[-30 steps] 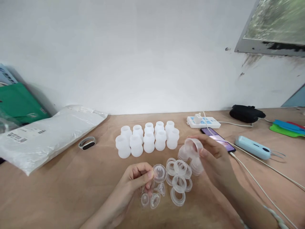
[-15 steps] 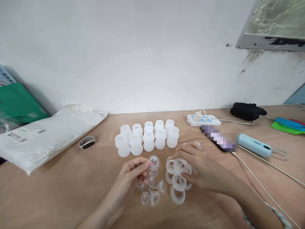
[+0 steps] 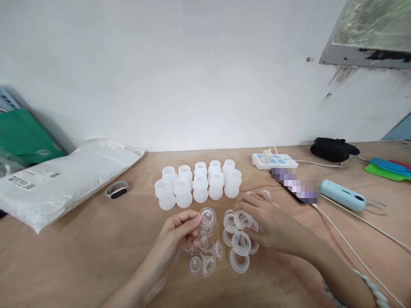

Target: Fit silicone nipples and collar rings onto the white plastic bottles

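Between thumb and fingertips, my left hand (image 3: pixel 184 226) pinches a clear silicone bottle nipple (image 3: pixel 207 217) by its rim. Below it on the table lie several more clear nipples (image 3: pixel 208 265), some upright and some tipped over. My right hand (image 3: pixel 266 218) is over a pile of translucent bottle collar rings (image 3: pixel 239 261), its thumb and fingers closed around one ring (image 3: pixel 243 219) at the top. Part of the pile is hidden under that hand. Behind both hands, several white frosted bottles (image 3: pixel 201 189) stand upright in two rows, their tops uncovered.
At left are a white plastic parcel bag (image 3: pixel 80 179), a green package (image 3: pixel 28 132) and a fitness band (image 3: pixel 117 191). To the right lie a power strip (image 3: pixel 289 162), a phone (image 3: pixel 290 186), a light-blue device (image 3: pixel 343 195), cables and a black pouch (image 3: pixel 334 149). A wall rises behind.
My right thumb and fingers have shifted slightly at the top ring. The left hand keeps its pinch on the nipple. The whole view has shifted a little.
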Demonstrator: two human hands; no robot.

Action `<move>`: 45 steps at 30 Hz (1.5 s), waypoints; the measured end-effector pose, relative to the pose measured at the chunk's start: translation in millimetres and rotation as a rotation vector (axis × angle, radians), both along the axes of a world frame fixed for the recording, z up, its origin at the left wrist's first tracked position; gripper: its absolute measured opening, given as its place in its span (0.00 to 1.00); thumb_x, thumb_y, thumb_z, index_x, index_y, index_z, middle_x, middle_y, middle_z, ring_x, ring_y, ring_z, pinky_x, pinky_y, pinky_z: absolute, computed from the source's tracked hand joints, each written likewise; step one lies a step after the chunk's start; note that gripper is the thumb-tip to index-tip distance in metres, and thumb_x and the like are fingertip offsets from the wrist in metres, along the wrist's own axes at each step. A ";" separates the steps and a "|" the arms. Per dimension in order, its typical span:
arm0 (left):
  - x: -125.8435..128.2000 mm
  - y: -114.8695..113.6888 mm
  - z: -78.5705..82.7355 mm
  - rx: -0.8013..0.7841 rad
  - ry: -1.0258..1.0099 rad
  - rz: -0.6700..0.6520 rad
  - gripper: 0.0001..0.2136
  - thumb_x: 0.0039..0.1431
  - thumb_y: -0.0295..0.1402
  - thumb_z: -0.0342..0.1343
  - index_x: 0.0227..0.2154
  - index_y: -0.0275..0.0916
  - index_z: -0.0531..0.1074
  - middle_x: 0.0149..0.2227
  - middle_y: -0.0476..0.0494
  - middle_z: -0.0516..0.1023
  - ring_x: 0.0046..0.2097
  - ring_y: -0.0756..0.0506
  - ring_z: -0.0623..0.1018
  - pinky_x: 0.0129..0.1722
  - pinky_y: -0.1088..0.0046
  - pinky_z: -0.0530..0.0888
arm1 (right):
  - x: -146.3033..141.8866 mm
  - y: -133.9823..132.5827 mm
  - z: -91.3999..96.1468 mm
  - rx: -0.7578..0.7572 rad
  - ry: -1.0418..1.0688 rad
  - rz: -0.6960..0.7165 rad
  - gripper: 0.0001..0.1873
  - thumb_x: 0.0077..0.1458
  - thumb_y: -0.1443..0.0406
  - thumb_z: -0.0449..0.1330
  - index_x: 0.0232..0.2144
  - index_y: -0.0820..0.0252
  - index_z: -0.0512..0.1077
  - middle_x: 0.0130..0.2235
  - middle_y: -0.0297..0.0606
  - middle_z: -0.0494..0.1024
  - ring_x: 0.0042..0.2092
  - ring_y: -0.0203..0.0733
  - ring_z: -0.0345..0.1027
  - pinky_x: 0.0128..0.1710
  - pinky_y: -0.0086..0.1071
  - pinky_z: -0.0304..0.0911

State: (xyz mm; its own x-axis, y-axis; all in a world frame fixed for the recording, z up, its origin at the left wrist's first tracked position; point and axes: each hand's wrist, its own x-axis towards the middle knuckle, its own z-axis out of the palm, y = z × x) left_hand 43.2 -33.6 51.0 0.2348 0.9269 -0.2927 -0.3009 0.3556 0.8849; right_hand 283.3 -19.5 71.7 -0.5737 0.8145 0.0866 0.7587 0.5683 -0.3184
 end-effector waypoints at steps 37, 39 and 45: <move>-3.4 1.8 -6.1 0.037 0.011 -0.003 0.15 0.45 0.43 0.71 0.23 0.36 0.75 0.20 0.55 0.65 0.22 0.55 0.63 0.23 0.80 0.59 | 2.9 -6.1 3.7 0.030 0.089 0.100 0.11 0.57 0.70 0.62 0.43 0.57 0.72 0.47 0.40 0.75 0.52 0.50 0.64 0.54 0.47 0.58; -6.0 4.3 -6.6 0.080 0.066 0.010 0.15 0.46 0.44 0.69 0.24 0.36 0.76 0.20 0.55 0.66 0.23 0.54 0.63 0.24 0.79 0.59 | 4.3 -4.3 3.9 0.101 0.154 0.049 0.06 0.60 0.70 0.59 0.40 0.57 0.72 0.45 0.40 0.76 0.50 0.49 0.66 0.51 0.45 0.59; -20.0 24.3 -6.4 0.345 0.404 0.110 0.13 0.49 0.43 0.64 0.25 0.37 0.78 0.23 0.52 0.72 0.27 0.51 0.66 0.30 0.75 0.62 | 8.6 0.4 2.0 0.330 0.299 -0.018 0.04 0.63 0.70 0.56 0.38 0.57 0.71 0.38 0.37 0.78 0.43 0.46 0.68 0.46 0.43 0.56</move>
